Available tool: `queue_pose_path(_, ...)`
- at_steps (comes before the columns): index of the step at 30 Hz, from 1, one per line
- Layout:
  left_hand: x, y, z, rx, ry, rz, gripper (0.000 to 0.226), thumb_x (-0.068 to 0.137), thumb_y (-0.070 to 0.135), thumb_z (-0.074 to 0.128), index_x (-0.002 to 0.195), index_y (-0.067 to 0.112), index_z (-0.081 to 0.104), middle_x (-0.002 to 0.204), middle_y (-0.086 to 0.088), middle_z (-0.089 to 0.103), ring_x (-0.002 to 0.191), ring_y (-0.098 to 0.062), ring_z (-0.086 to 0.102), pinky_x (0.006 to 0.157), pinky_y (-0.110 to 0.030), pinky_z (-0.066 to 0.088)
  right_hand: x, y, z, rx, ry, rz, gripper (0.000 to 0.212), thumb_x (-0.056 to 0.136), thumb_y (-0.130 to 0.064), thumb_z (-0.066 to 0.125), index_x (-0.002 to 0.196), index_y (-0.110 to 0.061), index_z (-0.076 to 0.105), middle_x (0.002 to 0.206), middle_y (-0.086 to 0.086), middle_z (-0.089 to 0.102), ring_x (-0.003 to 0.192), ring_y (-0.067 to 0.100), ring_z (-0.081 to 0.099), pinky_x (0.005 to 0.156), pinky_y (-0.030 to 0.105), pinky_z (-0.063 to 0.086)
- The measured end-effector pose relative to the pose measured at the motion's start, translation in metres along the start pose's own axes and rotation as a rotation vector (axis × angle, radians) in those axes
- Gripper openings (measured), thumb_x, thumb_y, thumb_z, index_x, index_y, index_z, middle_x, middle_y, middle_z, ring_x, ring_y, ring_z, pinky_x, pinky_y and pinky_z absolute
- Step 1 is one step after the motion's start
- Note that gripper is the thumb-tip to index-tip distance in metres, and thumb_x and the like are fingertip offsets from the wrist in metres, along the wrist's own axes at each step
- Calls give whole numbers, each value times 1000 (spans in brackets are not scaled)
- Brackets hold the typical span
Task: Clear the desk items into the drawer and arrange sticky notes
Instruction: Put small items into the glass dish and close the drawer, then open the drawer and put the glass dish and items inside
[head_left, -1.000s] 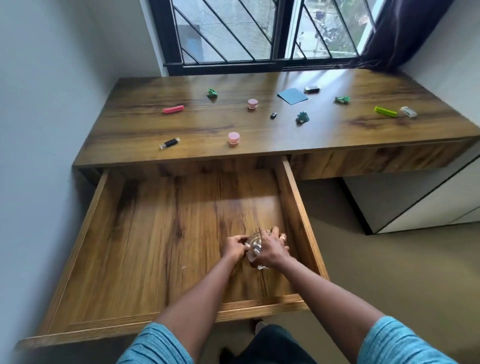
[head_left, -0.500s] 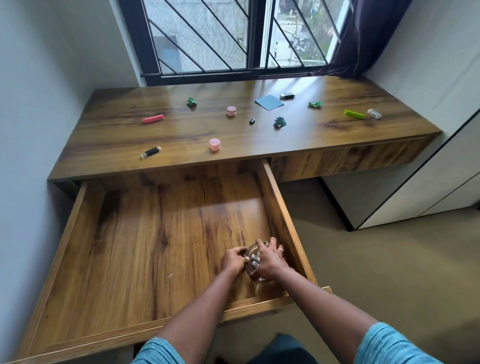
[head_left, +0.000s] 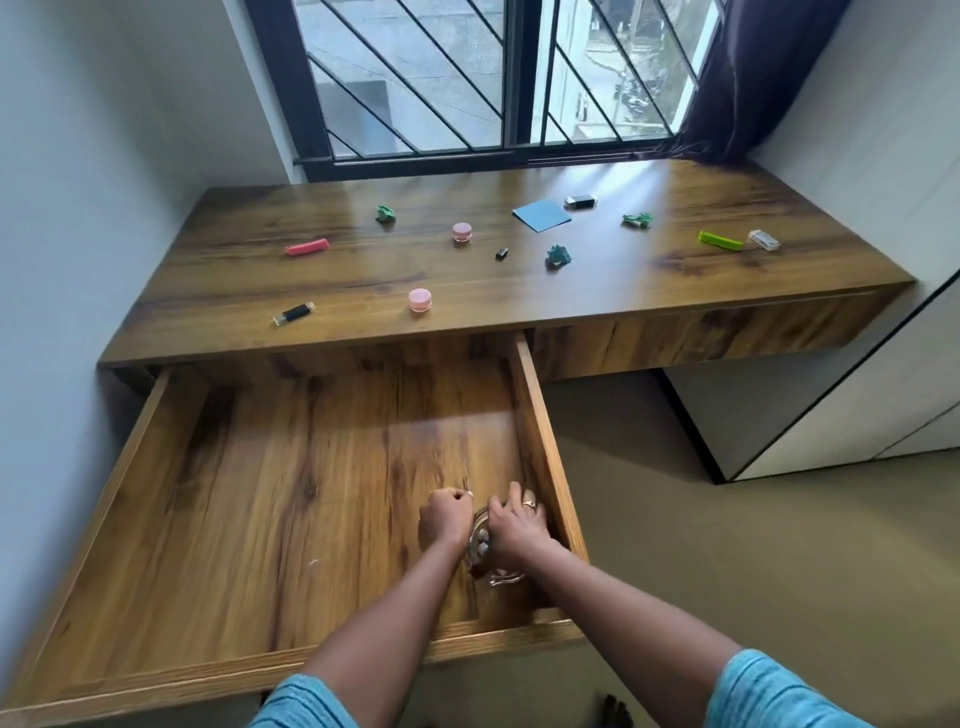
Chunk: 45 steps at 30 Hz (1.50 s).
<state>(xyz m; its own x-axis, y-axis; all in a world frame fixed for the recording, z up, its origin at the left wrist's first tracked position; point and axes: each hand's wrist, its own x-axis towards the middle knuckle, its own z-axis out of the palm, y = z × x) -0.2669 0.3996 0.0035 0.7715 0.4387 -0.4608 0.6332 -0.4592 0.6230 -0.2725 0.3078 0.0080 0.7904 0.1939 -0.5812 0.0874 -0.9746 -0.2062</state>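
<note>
Fingers (head_left: 513, 496) of the right hand (head_left: 517, 527) curl over a glass jar (head_left: 480, 543) in the front right corner of the open drawer (head_left: 260, 493). Left hand (head_left: 444, 522) sits clenched against the jar; whether it grips, I cannot tell. A blue sticky note (head_left: 540, 214) lies on the table (head_left: 363, 270) near the window.

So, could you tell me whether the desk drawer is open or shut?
Open: the drawer is pulled far out from under the desk, its wooden floor showing, with the left hand and right hand inside it.
</note>
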Motion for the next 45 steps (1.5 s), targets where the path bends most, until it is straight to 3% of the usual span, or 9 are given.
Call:
queue_pose_path(3, -8, 29, 6, -9, 112, 42, 25, 94, 22, 51, 106, 15, 71, 104, -6, 71, 81, -19, 58, 68, -23, 38, 4, 8, -20, 72, 74, -117, 71, 89, -31, 59, 144, -4, 25, 152, 24, 10, 142, 40, 12, 115, 47, 19)
queue_pose_path(6, -15, 63, 16, -62, 185, 77, 26, 94, 23, 50, 105, 12, 70, 103, -9, 71, 87, -22, 62, 71, -24, 41, 7, 28, -47, 172, 233, -285, 39, 93, -13, 47, 131, -8, 45, 128, 16, 40, 122, 34, 41, 102, 40, 39)
queue_pose_path(8, -19, 88, 28, -80, 239, 92, 27, 94, 23, 49, 104, 10, 71, 103, -10, 71, 94, -25, 64, 74, -26, 44, 7, 51, -69, 221, 288, -359, 31, 91, -8, 46, 121, -5, 53, 118, 15, 45, 110, 34, 47, 94, 37, 42)
queue_pose_path(11, -20, 128, 48, -102, 298, 121, 28, 94, 25, 47, 102, 13, 72, 102, -10, 72, 95, -28, 64, 77, -26, 49, 11, 90, -101, 237, 367, -407, 24, 90, -11, 48, 109, -2, 60, 117, 18, 48, 107, 34, 50, 89, 34, 44)
queue_pose_path(14, -19, 168, 70, -82, 343, 181, 29, 95, 29, 46, 102, 15, 71, 102, -11, 72, 95, -30, 65, 80, -33, 54, 25, 131, -135, 262, 434, -386, 23, 93, -18, 47, 106, -4, 61, 122, 16, 48, 110, 33, 49, 88, 37, 46)
queue_pose_path(20, -9, 226, 94, 18, 340, 313, 31, 97, 29, 46, 113, 15, 67, 111, -11, 70, 99, -29, 65, 80, -32, 52, 66, 182, -195, 243, 467, -314, 28, 93, -19, 49, 116, -7, 61, 128, 14, 45, 118, 32, 44, 94, 38, 45)
queue_pose_path(27, 50, 306, 95, 158, 409, 405, 32, 97, 28, 45, 116, 11, 64, 115, -16, 67, 106, -32, 62, 84, -34, 49, 126, 197, -264, 245, 526, -320, 33, 92, -15, 49, 122, -7, 58, 131, 15, 46, 120, 34, 45, 95, 42, 44)
queue_pose_path(32, 103, 363, 91, 119, 465, 454, 31, 98, 26, 44, 120, 11, 61, 115, -10, 68, 102, -23, 64, 83, -31, 51, 173, 204, -323, 197, 595, -292, 34, 92, -13, 47, 125, -6, 56, 132, 14, 46, 121, 33, 44, 94, 41, 46)
queue_pose_path(45, 222, 468, 108, 183, 372, 473, 40, 91, 18, 48, 131, 14, 52, 131, -9, 55, 122, -25, 47, 101, -32, 38, 313, 228, -449, 151, 582, -252, 34, 90, -7, 46, 122, -6, 56, 132, 16, 42, 123, 37, 40, 99, 37, 39)
